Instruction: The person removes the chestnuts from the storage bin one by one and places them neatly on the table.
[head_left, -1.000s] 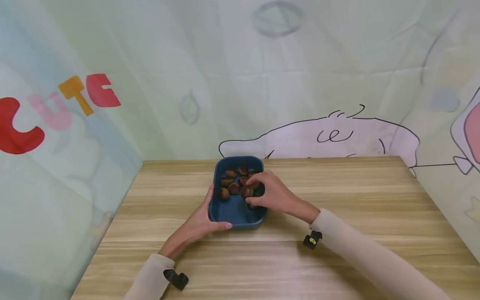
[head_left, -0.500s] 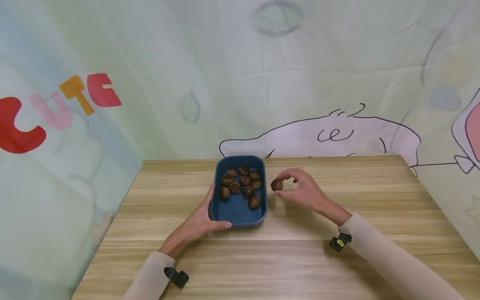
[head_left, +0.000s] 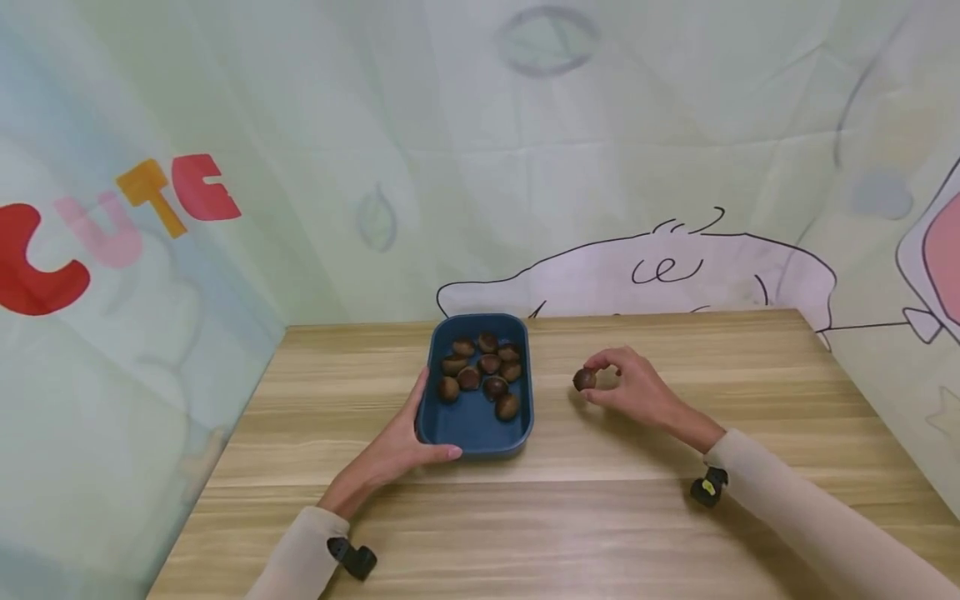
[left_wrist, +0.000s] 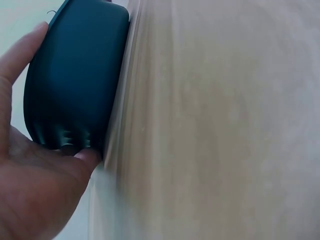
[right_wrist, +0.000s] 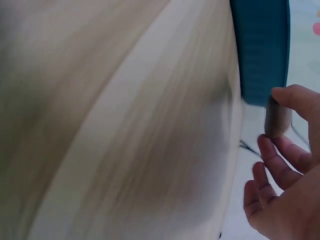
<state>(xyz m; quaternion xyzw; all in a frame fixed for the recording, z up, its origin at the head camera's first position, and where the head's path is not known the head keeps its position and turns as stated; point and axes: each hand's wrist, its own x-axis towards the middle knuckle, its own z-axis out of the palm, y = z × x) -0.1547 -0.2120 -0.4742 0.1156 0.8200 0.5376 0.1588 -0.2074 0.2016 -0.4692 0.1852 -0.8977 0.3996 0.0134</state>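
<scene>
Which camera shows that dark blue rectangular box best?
The head view: it looks into the dark blue rectangular box, showing brown, rounded chestnuts inside. The left wrist view shows only its outside; the right wrist view, just part of its wall.

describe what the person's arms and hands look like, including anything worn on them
The left sleeve and right sleeve are long, plain and pale beige. The left hand and right hand wear no gloves. Near the left cuff sits a small, blocky black device; its counterpart near the right cuff bears a yellow mark. No cables show.
</scene>
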